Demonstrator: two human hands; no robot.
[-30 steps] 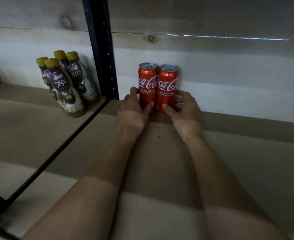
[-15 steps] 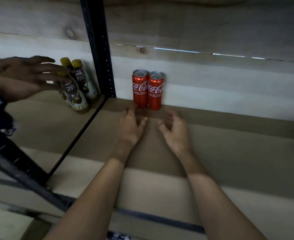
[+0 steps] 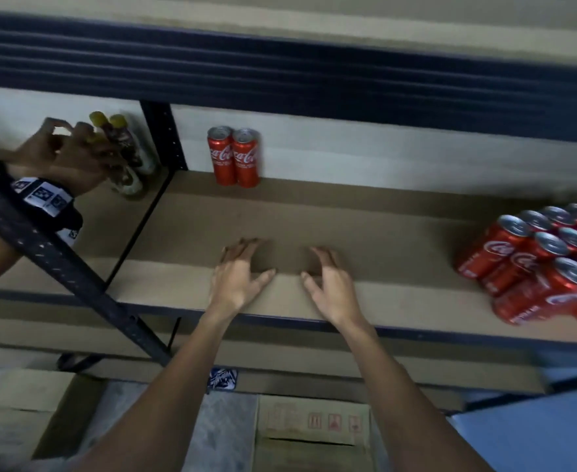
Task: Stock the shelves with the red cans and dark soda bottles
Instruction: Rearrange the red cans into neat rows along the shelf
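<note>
Two red cans (image 3: 234, 156) stand upright side by side at the back of the brown shelf board (image 3: 382, 240). My left hand (image 3: 237, 275) and my right hand (image 3: 329, 284) hover empty over the shelf's front part, fingers relaxed and spread, well short of the two cans. A pack of several red cans (image 3: 549, 264) lies tilted on the shelf at the far right. Dark soda bottles with yellow caps (image 3: 125, 148) stand in the bay to the left.
Another person's hand (image 3: 65, 155) with a tagged wristband reaches at the bottles on the left. A black upright (image 3: 164, 137) divides the bays; a black diagonal post (image 3: 72, 267) crosses the left foreground. A cardboard box (image 3: 310, 434) sits on the floor below.
My hands let go of the two cans and drew back toward the shelf's front edge. The view pulled back and tilted, showing the can pack at right. The other person's hand closed in on the bottles.
</note>
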